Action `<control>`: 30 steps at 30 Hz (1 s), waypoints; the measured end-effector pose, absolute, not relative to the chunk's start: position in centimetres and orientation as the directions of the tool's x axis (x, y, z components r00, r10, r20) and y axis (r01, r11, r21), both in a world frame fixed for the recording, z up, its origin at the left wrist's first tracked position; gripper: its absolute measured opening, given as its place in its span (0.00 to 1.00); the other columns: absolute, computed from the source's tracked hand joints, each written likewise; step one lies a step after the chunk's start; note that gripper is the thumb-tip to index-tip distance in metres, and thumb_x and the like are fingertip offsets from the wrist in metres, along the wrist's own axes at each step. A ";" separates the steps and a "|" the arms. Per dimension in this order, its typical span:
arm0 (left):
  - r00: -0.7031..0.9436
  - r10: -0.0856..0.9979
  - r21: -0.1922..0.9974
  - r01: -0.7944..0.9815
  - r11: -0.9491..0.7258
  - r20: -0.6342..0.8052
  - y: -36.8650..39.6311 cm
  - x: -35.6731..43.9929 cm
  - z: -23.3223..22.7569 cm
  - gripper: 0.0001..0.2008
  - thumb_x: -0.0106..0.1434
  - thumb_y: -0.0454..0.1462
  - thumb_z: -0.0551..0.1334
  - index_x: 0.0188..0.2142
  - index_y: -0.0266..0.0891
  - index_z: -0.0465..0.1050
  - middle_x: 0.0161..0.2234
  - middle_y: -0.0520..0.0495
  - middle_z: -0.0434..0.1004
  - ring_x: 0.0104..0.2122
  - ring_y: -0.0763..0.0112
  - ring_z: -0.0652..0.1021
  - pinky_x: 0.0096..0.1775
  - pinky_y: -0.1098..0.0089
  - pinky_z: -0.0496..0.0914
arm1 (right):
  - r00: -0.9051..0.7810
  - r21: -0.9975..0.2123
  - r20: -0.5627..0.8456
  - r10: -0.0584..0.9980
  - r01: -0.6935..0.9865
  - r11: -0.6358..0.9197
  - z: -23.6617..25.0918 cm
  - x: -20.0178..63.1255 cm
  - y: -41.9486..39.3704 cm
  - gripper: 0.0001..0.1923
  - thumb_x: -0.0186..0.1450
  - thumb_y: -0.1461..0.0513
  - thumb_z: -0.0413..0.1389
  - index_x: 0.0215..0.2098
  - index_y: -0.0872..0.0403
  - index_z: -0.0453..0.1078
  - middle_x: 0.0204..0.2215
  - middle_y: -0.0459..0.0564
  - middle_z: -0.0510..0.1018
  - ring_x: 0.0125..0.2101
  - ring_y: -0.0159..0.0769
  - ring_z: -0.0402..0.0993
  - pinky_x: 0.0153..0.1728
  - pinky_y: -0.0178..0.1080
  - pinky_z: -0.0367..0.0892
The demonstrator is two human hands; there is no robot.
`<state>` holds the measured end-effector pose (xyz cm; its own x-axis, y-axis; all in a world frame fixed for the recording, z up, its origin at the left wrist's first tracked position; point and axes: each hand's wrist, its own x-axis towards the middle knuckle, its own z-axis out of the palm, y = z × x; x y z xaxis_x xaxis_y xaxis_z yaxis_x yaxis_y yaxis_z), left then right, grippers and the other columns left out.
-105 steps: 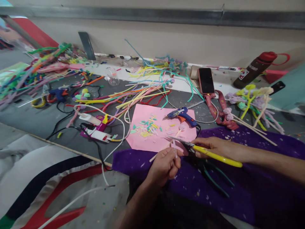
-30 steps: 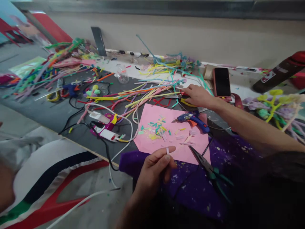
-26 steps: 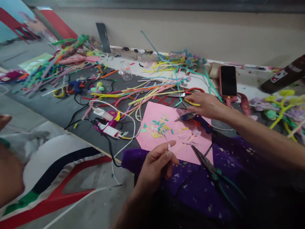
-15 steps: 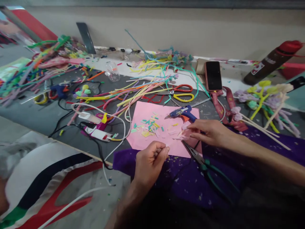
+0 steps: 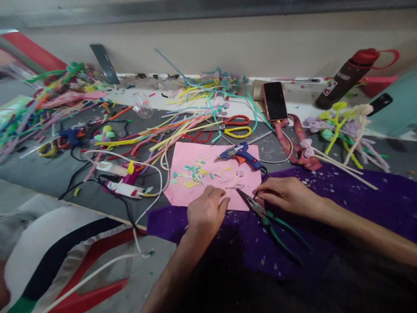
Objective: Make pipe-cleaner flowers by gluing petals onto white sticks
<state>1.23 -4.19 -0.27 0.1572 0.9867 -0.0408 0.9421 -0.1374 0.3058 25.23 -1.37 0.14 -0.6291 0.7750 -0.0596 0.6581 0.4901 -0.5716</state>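
Note:
My left hand [image 5: 206, 211] rests curled at the near edge of a pink paper sheet [image 5: 181, 188], its fingertips pinched on a small pale piece against the paper. My right hand [image 5: 284, 195] lies on the purple cloth [image 5: 365, 200] with its fingers stretched out, the tips touching the joint of green-handled pliers [image 5: 271, 222] that lie between my hands. Several short coloured cut bits [image 5: 193, 171] are scattered on the pink sheet. A blue glue gun [image 5: 241, 153] lies at the sheet's far right corner.
Yellow and red scissors [image 5: 237, 126] lie beyond the sheet among long coloured pipe cleaners [image 5: 182, 128]. A phone [image 5: 275, 101], a red lanyard, a dark bottle [image 5: 344, 79] and pipe-cleaner flowers [image 5: 345, 130] sit to the right. Cables and a plug strip [image 5: 122, 184] lie left.
My right hand set the scissors down past the pink sheet, came back and now touches the pliers. My left hand has lowered, with the small piece, onto the sheet's edge.

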 end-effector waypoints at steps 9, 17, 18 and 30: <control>0.104 0.994 0.179 0.979 -0.096 -0.035 -4.1 1.3 -0.7 0.11 0.62 0.40 0.51 0.32 0.41 0.71 0.31 0.49 0.75 0.28 0.69 0.75 0.26 0.70 0.56 | -0.629 -0.576 -0.074 0.774 0.660 0.482 -1.1 24.9 -1.2 0.12 0.65 0.61 0.48 0.41 0.54 0.72 0.36 0.49 0.78 0.36 0.36 0.74 0.35 0.35 0.64; -0.051 0.995 0.580 0.809 0.092 -0.086 -5.3 -0.8 0.4 0.07 0.56 0.41 0.58 0.28 0.40 0.71 0.22 0.53 0.70 0.22 0.75 0.69 0.26 0.75 0.58 | -0.582 -0.794 -0.093 0.807 0.533 0.293 -0.9 24.1 -0.8 0.12 0.64 0.60 0.50 0.41 0.55 0.72 0.32 0.49 0.78 0.33 0.36 0.74 0.35 0.37 0.65; -0.041 0.992 0.658 0.746 0.108 -0.117 -5.3 -1.0 0.5 0.07 0.55 0.41 0.59 0.28 0.40 0.71 0.21 0.54 0.68 0.21 0.75 0.67 0.25 0.75 0.58 | -0.554 -0.853 -0.106 0.826 0.477 0.211 -0.9 23.7 -0.6 0.13 0.63 0.59 0.51 0.43 0.55 0.70 0.31 0.49 0.77 0.31 0.35 0.74 0.34 0.36 0.66; 0.216 0.837 0.863 0.064 0.502 -0.503 -6.1 -0.8 0.6 0.10 0.54 0.41 0.62 0.26 0.36 0.66 0.14 0.58 0.58 0.13 0.85 0.55 0.17 0.79 0.48 | -0.691 -0.965 -0.118 0.713 -0.089 -0.246 1.2 19.3 2.8 0.25 0.53 0.64 0.60 0.50 0.52 0.64 0.37 0.47 0.73 0.25 0.27 0.71 0.21 0.29 0.67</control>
